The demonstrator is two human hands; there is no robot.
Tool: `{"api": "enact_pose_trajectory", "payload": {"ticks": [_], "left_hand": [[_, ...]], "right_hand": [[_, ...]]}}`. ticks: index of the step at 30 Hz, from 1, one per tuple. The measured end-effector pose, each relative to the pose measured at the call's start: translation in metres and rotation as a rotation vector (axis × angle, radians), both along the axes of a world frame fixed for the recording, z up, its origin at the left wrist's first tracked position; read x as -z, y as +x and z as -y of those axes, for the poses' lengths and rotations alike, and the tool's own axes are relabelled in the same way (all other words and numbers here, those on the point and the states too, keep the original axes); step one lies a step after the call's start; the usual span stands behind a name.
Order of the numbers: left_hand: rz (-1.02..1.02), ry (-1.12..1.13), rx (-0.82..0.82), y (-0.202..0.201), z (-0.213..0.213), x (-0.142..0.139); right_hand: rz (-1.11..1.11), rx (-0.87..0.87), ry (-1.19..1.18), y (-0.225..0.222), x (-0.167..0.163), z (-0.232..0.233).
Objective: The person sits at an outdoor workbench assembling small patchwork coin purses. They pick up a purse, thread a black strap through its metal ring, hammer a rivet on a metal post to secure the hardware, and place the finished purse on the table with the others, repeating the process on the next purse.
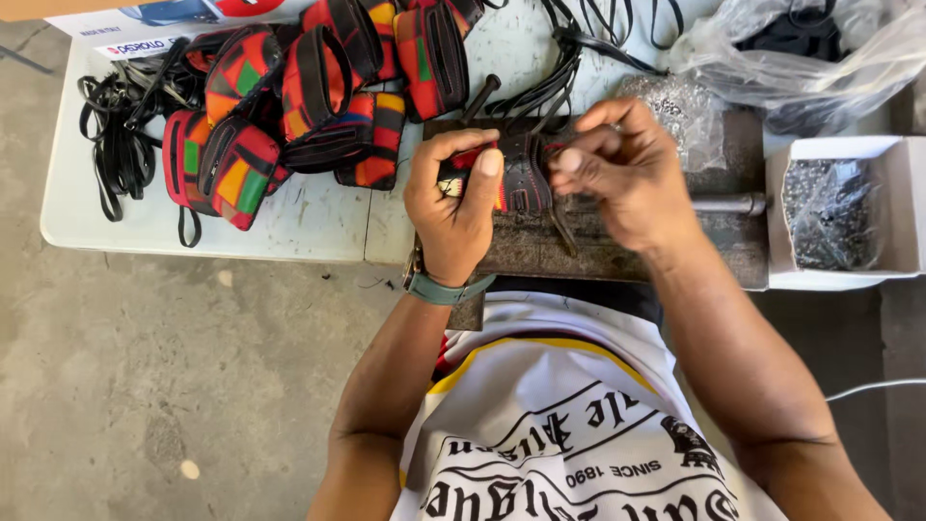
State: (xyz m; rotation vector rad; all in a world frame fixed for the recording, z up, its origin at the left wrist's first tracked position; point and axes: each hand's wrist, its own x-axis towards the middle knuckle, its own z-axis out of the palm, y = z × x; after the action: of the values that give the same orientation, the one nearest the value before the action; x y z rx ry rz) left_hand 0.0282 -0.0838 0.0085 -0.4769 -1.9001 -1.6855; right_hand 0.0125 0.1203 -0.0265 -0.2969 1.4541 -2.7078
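Patchwork pouches (289, 106): stitched matt leather-like panels. Work block (617, 246): worn, dull metal. Bag (801, 53): thin glossy plastic. Box (897, 207): matt cardboard. Floor (145, 367): rough concrete.

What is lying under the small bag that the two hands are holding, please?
Under the small bag lies a dark, worn metal slab on the white table. The left hand and right hand cover the slab directly beneath.

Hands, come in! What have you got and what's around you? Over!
Left hand grips small colourful pouch on dark metal block. Right hand pinches at pouch's edge. Pile of finished pouches to the left, white box to the right.
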Motion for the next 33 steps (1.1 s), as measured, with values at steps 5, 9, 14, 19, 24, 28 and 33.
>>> {"api": "enact_pose_trajectory", "payload": {"ticks": [5,9,14,19,24,28,33], "left_hand": [[0.087,0.049,0.063,0.001,-0.014,-0.001],[0.182,0.119,0.106,-0.002,-0.019,0.000],[0.185,0.064,0.097,-0.002,-0.020,0.003],[0.223,0.125,0.186,-0.004,-0.028,0.005],[0.275,0.162,0.239,-0.001,-0.032,0.007],[0.210,0.150,0.238,0.002,-0.029,0.008],[0.219,0.235,0.261,0.000,-0.027,0.008]], "right_hand": [[0.016,-0.076,-0.249,0.008,0.009,0.027],[-0.094,-0.140,-0.274,0.012,0.011,0.027],[-0.111,-0.071,-0.234,0.016,0.014,0.025],[-0.149,-0.027,-0.245,0.018,0.016,0.016],[-0.124,-0.005,-0.263,0.020,0.020,0.013],[-0.095,-0.028,-0.303,0.019,0.020,0.016],[-0.099,-0.046,-0.318,0.016,0.016,0.019]]}}
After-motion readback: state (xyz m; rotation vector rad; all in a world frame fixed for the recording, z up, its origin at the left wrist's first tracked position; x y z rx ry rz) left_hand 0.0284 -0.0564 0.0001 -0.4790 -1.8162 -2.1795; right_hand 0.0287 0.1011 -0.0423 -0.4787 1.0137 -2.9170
